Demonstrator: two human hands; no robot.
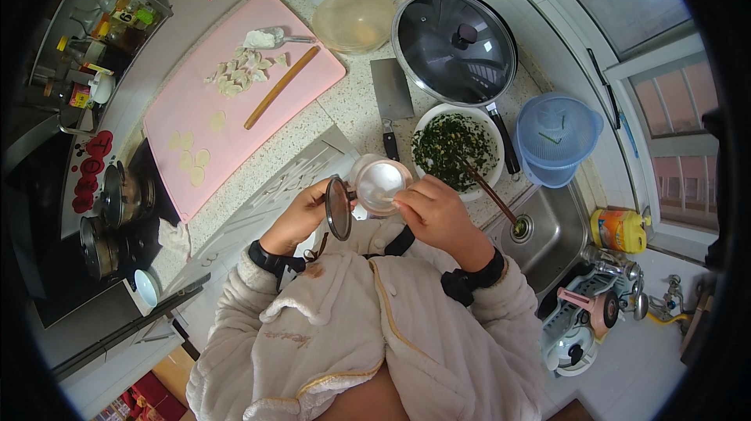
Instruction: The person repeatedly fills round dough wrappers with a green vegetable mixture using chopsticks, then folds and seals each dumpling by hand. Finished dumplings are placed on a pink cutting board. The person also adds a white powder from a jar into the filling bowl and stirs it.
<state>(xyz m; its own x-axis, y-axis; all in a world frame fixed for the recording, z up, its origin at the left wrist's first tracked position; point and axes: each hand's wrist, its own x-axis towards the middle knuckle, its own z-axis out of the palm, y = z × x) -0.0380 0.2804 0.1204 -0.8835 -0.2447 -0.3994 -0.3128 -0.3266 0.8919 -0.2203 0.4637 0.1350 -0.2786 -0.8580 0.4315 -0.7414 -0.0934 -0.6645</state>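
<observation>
My left hand [302,213] grips a small clear jar [380,177] of white granules, probably salt or sugar, by its handle side. The jar's dark-rimmed hinged lid [338,208] stands open beside my left fingers. At the jar's mouth, the fingertips of my right hand [440,219] pinch what looks like a small spoon, mostly hidden by the fingers. Just beyond my right hand stands a white bowl [500,154] of chopped green filling [449,142]. Wooden chopsticks [490,192] lean in it, their outer ends over the sink.
A pink mat [234,122] carries dough pieces [239,72], flattened rounds [202,157], a rolling pin [281,88] and a flour scoop [273,38]. A cleaver [391,90], lidded pan [455,48], blue colander [554,133] and steel sink [554,233] surround the bowl. Pots [123,195] stand left.
</observation>
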